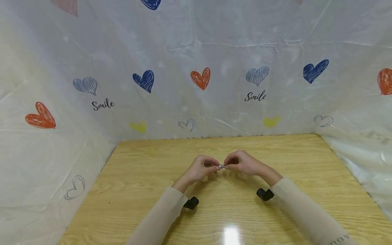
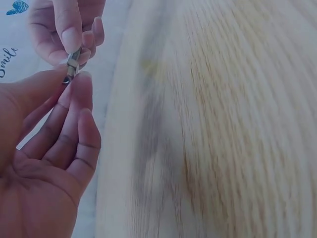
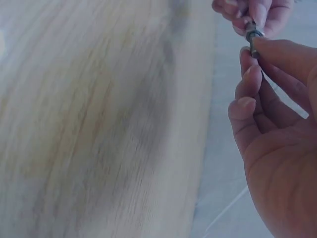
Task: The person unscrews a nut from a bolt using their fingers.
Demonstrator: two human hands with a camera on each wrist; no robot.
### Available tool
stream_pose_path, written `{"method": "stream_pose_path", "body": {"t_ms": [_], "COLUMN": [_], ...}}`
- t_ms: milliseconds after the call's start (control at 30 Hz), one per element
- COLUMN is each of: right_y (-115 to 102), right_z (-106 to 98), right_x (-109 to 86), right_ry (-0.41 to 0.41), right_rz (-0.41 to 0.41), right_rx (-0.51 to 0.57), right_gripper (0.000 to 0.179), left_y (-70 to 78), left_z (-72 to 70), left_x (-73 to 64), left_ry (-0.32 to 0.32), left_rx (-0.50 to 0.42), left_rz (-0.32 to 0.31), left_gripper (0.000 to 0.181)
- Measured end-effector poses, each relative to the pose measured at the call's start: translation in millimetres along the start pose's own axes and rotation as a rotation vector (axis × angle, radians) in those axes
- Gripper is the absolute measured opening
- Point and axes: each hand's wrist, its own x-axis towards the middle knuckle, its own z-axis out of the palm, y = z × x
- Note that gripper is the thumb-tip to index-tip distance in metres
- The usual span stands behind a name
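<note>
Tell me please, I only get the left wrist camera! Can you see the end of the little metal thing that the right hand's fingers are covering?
Observer: Yes, in the right wrist view the metal piece has its end showing just past the right hand's thumb.
Operator: Cool! What colour sleeves has the person got?
Observer: The head view shows that both sleeves are beige.
Operator: Is there anything next to them?
Observer: Yes, also in the head view, a black object sticks out by the end of each one.
</note>
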Motion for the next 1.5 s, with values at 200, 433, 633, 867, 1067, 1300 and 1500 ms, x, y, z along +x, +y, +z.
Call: {"method": "stream_pose_path", "body": {"t_ms": [200,433,633,867,1067,1300,1500], "right_y": [-6.7,-11.0,-16.2,-19.7,-21.5,-21.8,-20.8], "right_z": [2.9,3.4,4.0,6.6,9.4,12.5,13.0], "right_x": [-4.1,-6.5,-6.8,-6.2,-5.5,-5.5,-4.2], "right_ry": [0.002,0.022,0.05,0.047,0.052,0.069,0.072], "right_rz": [-0.006,0.012,0.037,0.065,0.093,0.123,0.137], "right_rx": [0.042,0.072,0.103,0.13,0.143,0.172,0.194], "right_gripper": [0.015,0.018,0.021,0.028,0.032,0.034,0.031], "left_y": [0.3,5.9,9.0,9.6,10.2,6.2,6.9], "left_z": [2.0,2.7,2.1,2.2,3.0,3.8,2.6], "left_x": [-4.0,-8.2,-12.8,-15.2,-17.5,-15.7,-15.3], "left_ry": [0.009,0.042,0.073,0.085,0.106,0.111,0.103], "left_rx": [-0.05,-0.062,-0.114,-0.135,-0.136,-0.126,-0.133], "left_rz": [0.021,0.041,0.04,0.051,0.053,0.062,0.06], "left_gripper": [0.019,0.017,0.016,0.018,0.017,0.016,0.017]}}
